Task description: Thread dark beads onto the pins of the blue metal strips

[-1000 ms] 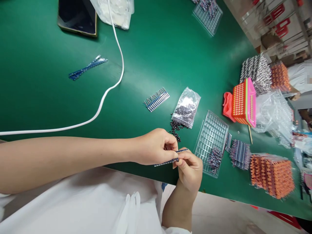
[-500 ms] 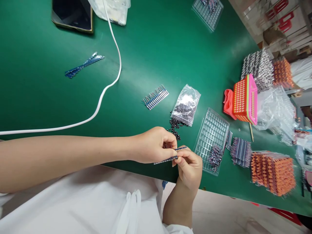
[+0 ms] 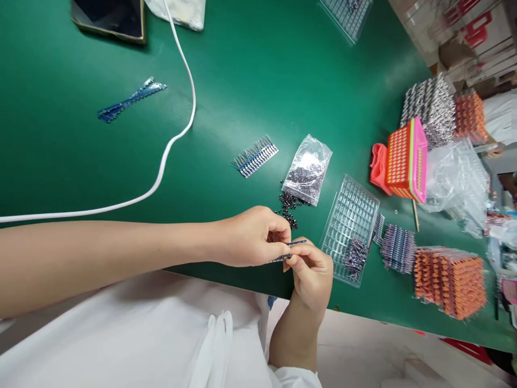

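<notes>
Blue strip of taped components (image 3: pixel 293 250) sits pinched between left hand (image 3: pixel 252 237) and right hand (image 3: pixel 311 272), both closed on it above the counter (image 3: pixel 242 81) edge, beside loose dark beads (image 3: pixel 288 207). The step in hand looks like threading; steady fingertip alignment seems called for.

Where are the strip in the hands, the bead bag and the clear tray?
blue strip (image 3: pixel 297 243), head view, on its free end past the fingers.
bead bag (image 3: pixel 307 170), head view, on its middle.
clear tray (image 3: pixel 350 218), head view, on its empty cells.
</notes>
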The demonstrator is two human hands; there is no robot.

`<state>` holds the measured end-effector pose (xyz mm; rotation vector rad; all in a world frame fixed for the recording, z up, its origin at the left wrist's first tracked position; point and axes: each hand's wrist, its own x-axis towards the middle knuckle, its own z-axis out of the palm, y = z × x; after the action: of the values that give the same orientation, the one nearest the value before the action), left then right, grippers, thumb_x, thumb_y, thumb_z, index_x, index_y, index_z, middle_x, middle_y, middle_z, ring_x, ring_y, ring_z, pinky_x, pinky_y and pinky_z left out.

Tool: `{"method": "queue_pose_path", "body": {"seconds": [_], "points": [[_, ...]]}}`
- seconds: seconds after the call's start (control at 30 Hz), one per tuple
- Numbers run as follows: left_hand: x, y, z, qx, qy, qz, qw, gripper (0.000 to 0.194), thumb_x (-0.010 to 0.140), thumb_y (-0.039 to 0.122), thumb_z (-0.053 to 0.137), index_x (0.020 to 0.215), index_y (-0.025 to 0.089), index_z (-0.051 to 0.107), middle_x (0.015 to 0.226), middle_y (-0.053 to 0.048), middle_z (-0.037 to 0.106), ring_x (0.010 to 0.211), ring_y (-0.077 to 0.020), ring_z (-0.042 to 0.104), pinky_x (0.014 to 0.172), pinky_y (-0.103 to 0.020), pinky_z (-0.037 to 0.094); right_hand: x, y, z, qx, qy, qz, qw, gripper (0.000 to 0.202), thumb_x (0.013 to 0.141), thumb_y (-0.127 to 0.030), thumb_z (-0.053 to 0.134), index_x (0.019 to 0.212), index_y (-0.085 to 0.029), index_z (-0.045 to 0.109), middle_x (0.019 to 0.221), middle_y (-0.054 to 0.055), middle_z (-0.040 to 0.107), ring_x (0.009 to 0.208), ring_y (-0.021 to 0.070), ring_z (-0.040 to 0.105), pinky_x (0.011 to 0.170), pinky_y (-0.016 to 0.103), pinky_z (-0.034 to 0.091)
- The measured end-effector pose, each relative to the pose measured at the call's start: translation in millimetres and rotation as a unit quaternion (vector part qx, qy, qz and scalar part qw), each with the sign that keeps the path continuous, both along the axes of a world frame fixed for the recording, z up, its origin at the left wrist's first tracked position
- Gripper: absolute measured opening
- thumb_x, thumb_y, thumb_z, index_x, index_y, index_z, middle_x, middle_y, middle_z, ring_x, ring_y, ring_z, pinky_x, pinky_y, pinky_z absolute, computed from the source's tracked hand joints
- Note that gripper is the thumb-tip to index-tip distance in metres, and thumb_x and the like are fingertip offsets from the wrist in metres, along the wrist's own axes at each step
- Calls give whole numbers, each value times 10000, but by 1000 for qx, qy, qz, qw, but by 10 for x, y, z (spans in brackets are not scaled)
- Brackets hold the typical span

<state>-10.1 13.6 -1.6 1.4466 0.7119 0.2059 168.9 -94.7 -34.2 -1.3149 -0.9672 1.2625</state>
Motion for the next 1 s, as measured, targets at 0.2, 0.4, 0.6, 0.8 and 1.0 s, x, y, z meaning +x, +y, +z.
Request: {"method": "queue_pose_path", "body": {"seconds": [0.2,0.4,0.6,0.8,1.0], "points": [[11,14,9,-12,-10,13,1000,153,798,291,596,736,162,649,692,-6,639,654,-141,541,561,-225,385,-2,27,-11,25,-10,-3,1000,82,844,-218,749,896,-273,782,739,0,623,631,119,577,484,222,472],[19,17,-14,-32,-46,62,996,182,802,327,635,767,154,676,687,-1,656,652,-140,560,592,-229,427,4,46,-19,46,-25,-25,998,59,874,-254,714,914,-257,757,780,-6,597,615,107,568,532,243,470],[14,-18,-3,45,-49,93,993,186,843,318,641,806,157,727,682,6,693,629,-127,562,584,-220,417,7,38,-12,74,-97,-60,991,98,860,-265,722,956,-245,730,841,1,591,677,117,565,594,254,463],[29,-37,-83,24,-75,95,992,243,800,263,691,1011,148,726,918,-52,781,852,-190,707,764,-260,519,-15,20,3,72,-140,-91,983,21,885,-238,685,890,-235,705,806,-19,583,642,102,545,583,246,423],[20,-17,-51,46,-49,69,995,157,867,287,630,834,167,725,790,-21,755,758,-170,676,714,-250,492,-30,0,35,54,-127,-105,985,41,881,-264,691,879,-227,709,808,-9,584,643,106,538,574,246,422]]}}
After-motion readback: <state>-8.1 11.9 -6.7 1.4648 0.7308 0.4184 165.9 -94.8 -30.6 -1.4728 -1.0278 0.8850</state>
